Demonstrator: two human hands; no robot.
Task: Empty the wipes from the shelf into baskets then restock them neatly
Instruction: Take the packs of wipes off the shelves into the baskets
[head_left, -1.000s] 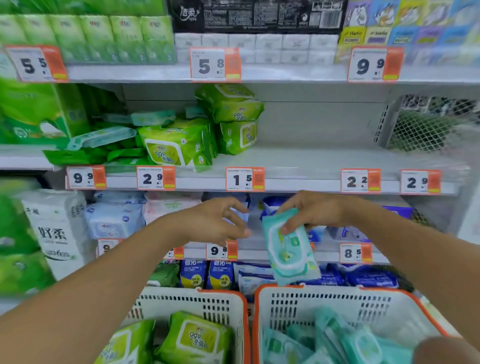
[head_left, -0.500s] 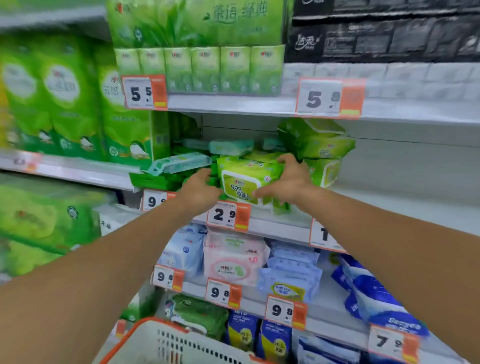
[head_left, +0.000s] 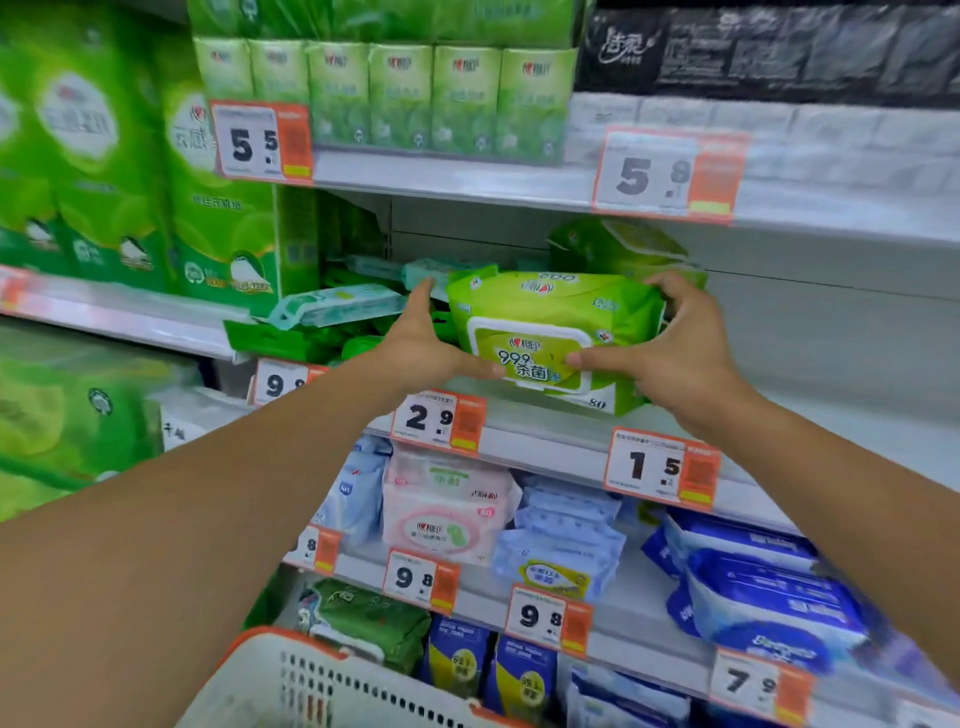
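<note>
A large green wipes pack (head_left: 550, 332) with a white lid label is held at the front of the middle shelf (head_left: 545, 431), just above its edge. My left hand (head_left: 423, 345) grips the pack's left end and my right hand (head_left: 675, 353) grips its right end. Behind it, more green packs (head_left: 618, 247) are stacked on the shelf, and thin teal wipes packs (head_left: 337, 306) lie to the left. A white basket with an orange rim (head_left: 311, 680) shows at the bottom edge.
Green tissue bundles (head_left: 218, 208) fill the left bay and the shelf above. The lower shelves hold pink (head_left: 447, 509) and blue wipes packs (head_left: 769, 597). Price tags line every shelf edge. The right part of the middle shelf (head_left: 831, 395) is bare.
A second ago my right hand held a teal pack over the baskets. Both hands then rose to the middle shelf and took the green pack, which now sits lifted and tilted forward.
</note>
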